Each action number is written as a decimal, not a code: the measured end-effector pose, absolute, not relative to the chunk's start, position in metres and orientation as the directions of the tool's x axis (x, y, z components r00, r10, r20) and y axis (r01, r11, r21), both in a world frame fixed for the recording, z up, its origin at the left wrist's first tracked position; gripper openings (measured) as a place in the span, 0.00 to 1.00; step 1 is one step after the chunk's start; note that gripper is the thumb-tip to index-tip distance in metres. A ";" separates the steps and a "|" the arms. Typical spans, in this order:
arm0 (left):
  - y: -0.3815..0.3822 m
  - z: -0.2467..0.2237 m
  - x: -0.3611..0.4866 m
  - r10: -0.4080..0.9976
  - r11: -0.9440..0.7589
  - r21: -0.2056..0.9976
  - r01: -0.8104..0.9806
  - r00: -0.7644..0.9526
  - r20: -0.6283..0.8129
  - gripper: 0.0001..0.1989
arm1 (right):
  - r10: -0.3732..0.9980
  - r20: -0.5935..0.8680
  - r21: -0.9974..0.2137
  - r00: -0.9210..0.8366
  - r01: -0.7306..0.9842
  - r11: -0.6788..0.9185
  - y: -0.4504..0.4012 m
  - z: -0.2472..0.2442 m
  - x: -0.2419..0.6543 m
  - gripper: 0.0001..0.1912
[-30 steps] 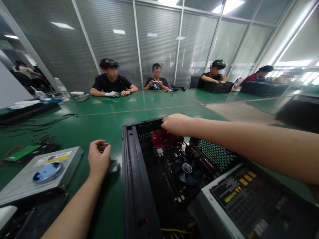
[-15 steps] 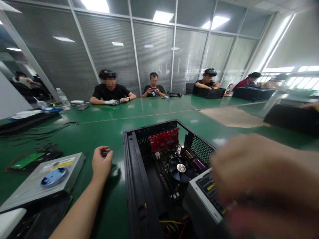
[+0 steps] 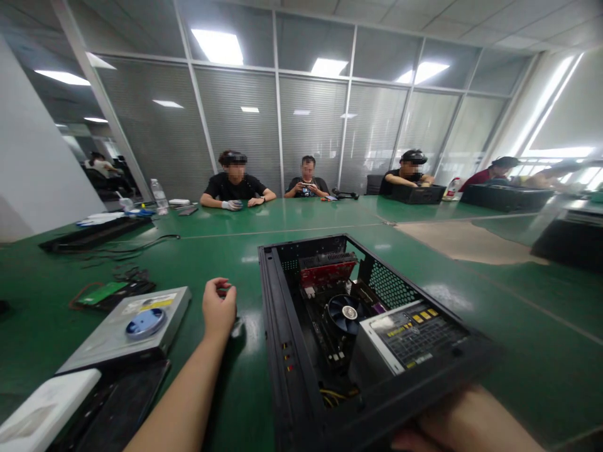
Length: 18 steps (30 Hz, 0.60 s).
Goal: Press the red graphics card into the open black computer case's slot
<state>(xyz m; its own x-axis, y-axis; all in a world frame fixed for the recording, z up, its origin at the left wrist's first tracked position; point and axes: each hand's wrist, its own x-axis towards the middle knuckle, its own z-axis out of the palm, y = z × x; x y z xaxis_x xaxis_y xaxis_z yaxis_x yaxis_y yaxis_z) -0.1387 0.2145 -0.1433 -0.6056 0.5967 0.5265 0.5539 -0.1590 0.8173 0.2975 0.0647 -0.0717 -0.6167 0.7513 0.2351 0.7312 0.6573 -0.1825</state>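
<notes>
An uncovered black computer case [image 3: 292,351] lies before me, its near right side raised off the table. Inside are a round cooling fan [image 3: 348,312], a red circuit board [image 3: 325,271] and a silver power supply [image 3: 377,358] with a black label. My right hand [image 3: 459,417] grips the case under its near right edge; its fingers are mostly hidden. To the left of the case, my left hand [image 3: 219,309] rests on the table with loosely bent fingers. Nothing shows in it, and it does not touch the case.
Left of my forearm lie a silver disc drive [image 3: 113,333] with a blue-tinted round part [image 3: 146,322], a white box [image 3: 51,408] and a green circuit board [image 3: 101,293]. Several people sit across the green table [image 3: 226,251]. A brown sheet [image 3: 461,242] lies right of centre.
My right hand has moved from above the power supply down to the case's near edge. That side of the case has tilted up. My left hand keeps its pose; the view has shifted left and up.
</notes>
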 end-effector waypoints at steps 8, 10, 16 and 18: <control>0.224 -0.150 -0.145 0.586 -0.152 0.832 0.534 -0.629 0.511 0.11 | 0.771 0.211 0.017 -0.601 0.791 0.612 0.266 -0.053 0.135 0.32; 0.225 -0.153 -0.147 0.599 -0.148 0.809 0.569 -0.599 0.531 0.11 | 0.758 0.197 -0.007 -0.622 0.772 0.635 0.317 -0.050 0.089 0.28; 0.227 -0.155 -0.154 0.613 -0.116 0.804 0.583 -0.595 0.520 0.12 | 0.562 0.177 -0.044 -0.808 0.564 0.825 0.343 -0.067 0.004 0.28; 0.227 -0.155 -0.155 0.621 -0.124 0.802 0.585 -0.584 0.522 0.12 | 0.482 0.194 -0.037 -0.855 0.484 0.874 0.324 -0.075 0.003 0.25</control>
